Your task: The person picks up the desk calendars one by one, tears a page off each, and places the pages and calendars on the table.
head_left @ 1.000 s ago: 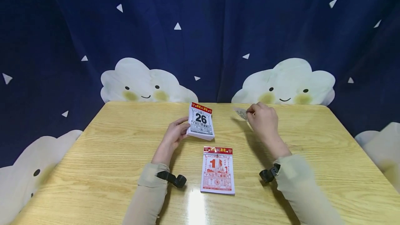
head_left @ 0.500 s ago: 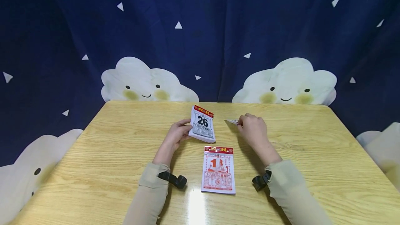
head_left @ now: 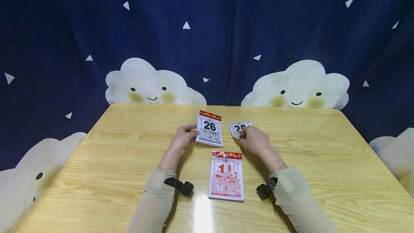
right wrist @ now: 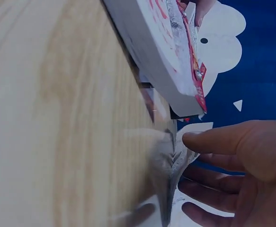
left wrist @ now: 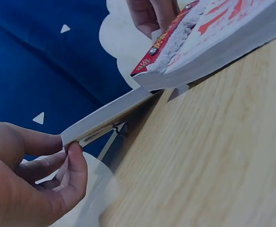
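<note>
Left hand (head_left: 183,138) pinches 26 calendar (head_left: 209,132) by its left edge: long axis fore-aft, top pointing away. Right hand (head_left: 257,140) pinches 25 sheet (head_left: 237,128), between hands. Red-print calendar (head_left: 226,181) nearer than both, top away.

The head camera is looking from above the near side of the red calendar (head_left: 226,176), facing forward and tipping down across the counter (head_left: 97,168) to the curtain (head_left: 207,39) beyond, and it's taking the widest view. Down to the left wrist camera (head_left: 186,188): it's riding low and close, left of the red calendar, peering at a slant past the left hand (head_left: 185,137). The right wrist camera (head_left: 263,191) is mirroring that from the red calendar's right, beside the right hand (head_left: 255,140), leaning the opposite way. All three are sharing the red calendar, the wrist views catching opposite edges!
</note>
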A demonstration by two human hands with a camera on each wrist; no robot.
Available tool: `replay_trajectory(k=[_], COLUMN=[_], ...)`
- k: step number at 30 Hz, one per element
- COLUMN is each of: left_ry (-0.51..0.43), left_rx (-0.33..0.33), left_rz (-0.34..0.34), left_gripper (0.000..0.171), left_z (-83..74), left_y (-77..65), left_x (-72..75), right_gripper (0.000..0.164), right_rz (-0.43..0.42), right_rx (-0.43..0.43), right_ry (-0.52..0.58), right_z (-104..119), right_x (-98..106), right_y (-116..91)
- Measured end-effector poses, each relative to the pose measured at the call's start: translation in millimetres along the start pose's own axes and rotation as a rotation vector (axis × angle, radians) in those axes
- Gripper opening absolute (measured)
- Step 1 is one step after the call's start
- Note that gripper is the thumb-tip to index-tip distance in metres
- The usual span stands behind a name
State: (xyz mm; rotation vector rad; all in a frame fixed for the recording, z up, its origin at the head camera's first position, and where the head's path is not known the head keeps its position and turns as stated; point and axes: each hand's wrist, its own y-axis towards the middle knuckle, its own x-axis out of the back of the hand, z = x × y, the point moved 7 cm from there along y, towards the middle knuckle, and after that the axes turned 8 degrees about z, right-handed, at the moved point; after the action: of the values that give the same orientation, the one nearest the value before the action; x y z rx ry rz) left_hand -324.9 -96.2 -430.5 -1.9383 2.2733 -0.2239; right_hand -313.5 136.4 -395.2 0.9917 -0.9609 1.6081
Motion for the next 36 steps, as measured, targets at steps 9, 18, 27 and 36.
replay_trajectory(k=[9,18,27,36], left_ry=[0.048,0.09,0.139,0.238], left_rx=[0.016,0.032,0.086,0.05], left_rz=[-0.047,-0.052,-0.053,-0.031], left_gripper=[0.039,0.041,0.037,0.033], left_z=[5.1,4.5,4.5,-5.8], left_y=[0.2,-0.5,-1.3,-8.3], left_x=[2.5,2.0,0.6,2.2], right_gripper=[0.025,0.025,0.027,0.026], right_rz=[0.069,0.06,0.039,0.013], right_rx=[0.035,0.053,0.055,0.093], right_ry=[-0.019,-0.043,-0.025,0.033], right_z=[1,3,1,7], right_x=[-14,-14,-7,1], right_y=[1,-1,-4,-14])
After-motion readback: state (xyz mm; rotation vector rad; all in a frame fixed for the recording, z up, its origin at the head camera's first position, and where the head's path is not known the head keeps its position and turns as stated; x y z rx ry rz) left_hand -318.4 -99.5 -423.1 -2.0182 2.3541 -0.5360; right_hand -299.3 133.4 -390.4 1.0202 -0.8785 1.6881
